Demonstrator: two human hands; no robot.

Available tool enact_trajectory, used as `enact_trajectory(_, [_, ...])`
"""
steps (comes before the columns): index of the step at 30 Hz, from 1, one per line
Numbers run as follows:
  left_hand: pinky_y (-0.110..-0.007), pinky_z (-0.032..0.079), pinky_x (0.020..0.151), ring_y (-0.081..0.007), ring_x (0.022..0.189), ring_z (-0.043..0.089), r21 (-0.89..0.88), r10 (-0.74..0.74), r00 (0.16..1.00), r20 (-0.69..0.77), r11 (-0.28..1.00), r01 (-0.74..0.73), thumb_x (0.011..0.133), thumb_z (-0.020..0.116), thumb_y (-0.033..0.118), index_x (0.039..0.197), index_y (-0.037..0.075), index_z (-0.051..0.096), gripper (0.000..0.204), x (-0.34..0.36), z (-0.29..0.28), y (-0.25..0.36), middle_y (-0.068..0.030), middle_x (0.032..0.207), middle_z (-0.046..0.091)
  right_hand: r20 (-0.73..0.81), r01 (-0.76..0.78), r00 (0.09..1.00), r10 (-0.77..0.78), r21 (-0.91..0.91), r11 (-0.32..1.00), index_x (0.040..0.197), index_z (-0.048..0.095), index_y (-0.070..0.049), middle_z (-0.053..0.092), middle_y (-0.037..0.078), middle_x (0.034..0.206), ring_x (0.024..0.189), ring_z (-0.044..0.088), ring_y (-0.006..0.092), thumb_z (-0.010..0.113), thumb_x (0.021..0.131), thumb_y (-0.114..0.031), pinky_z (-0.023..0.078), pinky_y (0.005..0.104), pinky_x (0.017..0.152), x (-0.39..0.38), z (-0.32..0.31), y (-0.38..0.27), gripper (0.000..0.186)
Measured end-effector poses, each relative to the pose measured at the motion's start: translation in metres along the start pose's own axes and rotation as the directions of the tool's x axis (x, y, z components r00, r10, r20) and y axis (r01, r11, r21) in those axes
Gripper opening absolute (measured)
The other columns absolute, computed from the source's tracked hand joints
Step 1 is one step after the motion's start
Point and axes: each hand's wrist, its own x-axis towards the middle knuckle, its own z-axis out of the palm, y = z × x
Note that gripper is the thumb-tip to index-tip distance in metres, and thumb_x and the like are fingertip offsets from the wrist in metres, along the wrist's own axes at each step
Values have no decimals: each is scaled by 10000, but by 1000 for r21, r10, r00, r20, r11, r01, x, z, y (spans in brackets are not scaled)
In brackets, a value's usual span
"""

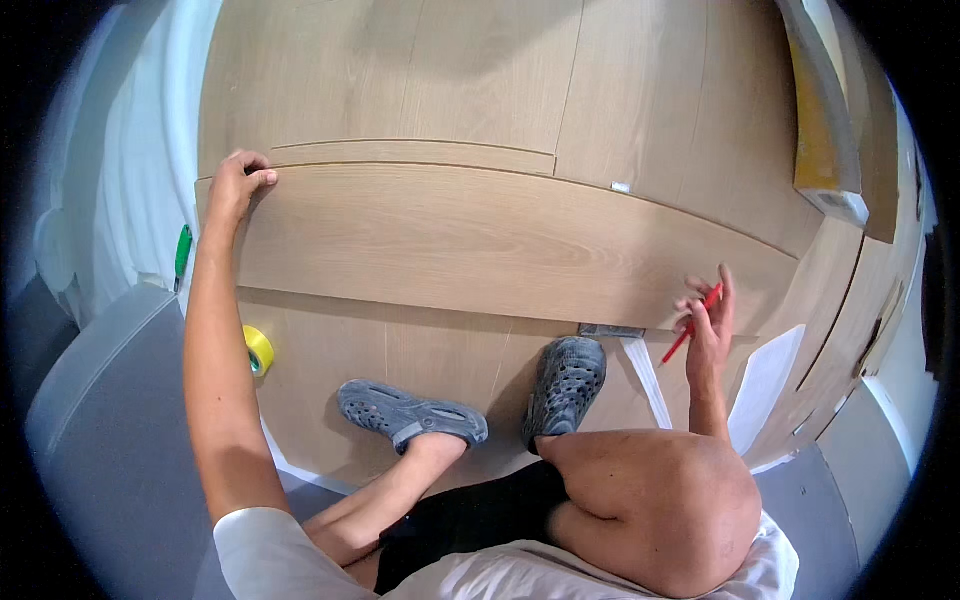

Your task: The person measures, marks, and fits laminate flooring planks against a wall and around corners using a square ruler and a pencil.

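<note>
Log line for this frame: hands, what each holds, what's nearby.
left hand: grips wooden plank end | right hand: holds red pencil | nearby: yellow tape roll

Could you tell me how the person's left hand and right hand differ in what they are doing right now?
The left hand curls over the far-left corner of the wooden plank, holding nothing else; the right hand is raised at the plank's near-right edge, with a red pencil in its grip. Both are bare.
</note>
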Motion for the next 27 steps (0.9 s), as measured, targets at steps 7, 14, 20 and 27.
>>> enact_trajectory(7, [-372,511,795,-257,867,645,51,11,996,-91,999,-6,763,814,117,956,-20,717,256,-2,9,2,-114,936,672,492,-30,870,3,48,998,1375,506,7,642,188,1201,1004,685,228,459,975,46,605,329,702,62,65,-49,405])
enact_trajectory(14, [-380,516,753,-272,845,648,-39,-75,990,-117,997,71,764,807,96,914,-31,711,219,-16,10,11,-128,939,668,641,-53,758,-117,239,970,1191,534,-28,670,158,1084,965,698,244,540,969,-18,584,370,814,74,118,-73,223])
enact_trajectory(20, [-431,510,841,-315,979,611,-81,-126,983,-137,990,116,737,850,157,906,43,746,229,-8,13,15,-120,951,668,726,9,683,-84,106,994,1111,527,-64,668,127,935,815,686,208,465,1053,-366,549,337,687,79,168,-93,314])
enact_trajectory(27, [-430,499,903,-310,1014,612,77,-66,985,-158,994,79,734,856,175,934,55,741,260,-14,14,8,-109,967,674,844,744,516,-145,-358,565,966,625,35,627,145,824,700,605,196,524,1036,-434,507,361,675,88,289,-152,485])
